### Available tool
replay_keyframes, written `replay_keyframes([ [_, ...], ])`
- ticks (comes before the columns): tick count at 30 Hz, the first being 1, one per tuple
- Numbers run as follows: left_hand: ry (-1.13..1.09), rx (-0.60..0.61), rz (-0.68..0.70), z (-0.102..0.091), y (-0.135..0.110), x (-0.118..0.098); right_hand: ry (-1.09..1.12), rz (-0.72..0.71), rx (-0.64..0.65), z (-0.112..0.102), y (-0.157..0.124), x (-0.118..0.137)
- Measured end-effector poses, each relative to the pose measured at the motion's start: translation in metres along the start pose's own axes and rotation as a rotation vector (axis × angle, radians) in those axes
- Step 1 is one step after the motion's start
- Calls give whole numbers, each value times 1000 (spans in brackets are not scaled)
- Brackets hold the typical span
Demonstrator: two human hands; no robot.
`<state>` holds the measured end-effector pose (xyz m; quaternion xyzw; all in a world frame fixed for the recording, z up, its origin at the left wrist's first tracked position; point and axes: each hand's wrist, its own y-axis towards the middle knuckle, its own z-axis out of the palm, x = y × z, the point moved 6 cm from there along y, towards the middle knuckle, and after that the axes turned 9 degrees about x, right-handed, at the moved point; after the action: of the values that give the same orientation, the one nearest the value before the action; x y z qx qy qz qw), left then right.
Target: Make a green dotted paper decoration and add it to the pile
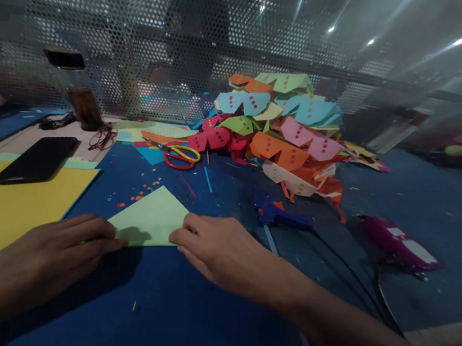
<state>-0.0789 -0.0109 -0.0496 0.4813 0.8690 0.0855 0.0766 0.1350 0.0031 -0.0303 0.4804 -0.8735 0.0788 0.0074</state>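
A pale green sheet of paper (155,217), folded into a triangle with its tip pointing away from me, lies on the blue tabletop (193,327). My left hand (72,243) pinches its left corner, fingers and thumb pressed together. At the right corner, my right hand (221,248) grips the paper between thumb and curled fingers. The folded edge runs between both hands on the side nearest me. Tiny orange and red paper bits (144,189) are scattered just beyond the triangle's left side.
Beyond my hands are red-and-yellow scissors (182,157) and a pile of folded paper shapes (281,134). A blue glue gun (280,215) and a purple case (398,240) lie right. Yellow paper (17,213), a black phone (39,159) and a bottle (82,102) are left.
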Motion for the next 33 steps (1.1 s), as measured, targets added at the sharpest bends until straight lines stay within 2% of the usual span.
replay_keyframes([
  [4, 38, -9, 8, -2, 4, -4, -79, -33, 11, 1, 1, 3],
  [12, 19, 32, 53, 0, 8, -3, -47, -61, -11, 1, 4, 10],
  [18, 7, 32, 5, 3, 6, -6, -76, -64, -18, 4, 6, 13],
  [25, 22, 0, -17, 2, 15, -11, -102, -48, -35, 5, 7, 15],
  [33, -1, 15, -41, 6, 13, -7, 0, -19, -89, 7, 10, 7],
])
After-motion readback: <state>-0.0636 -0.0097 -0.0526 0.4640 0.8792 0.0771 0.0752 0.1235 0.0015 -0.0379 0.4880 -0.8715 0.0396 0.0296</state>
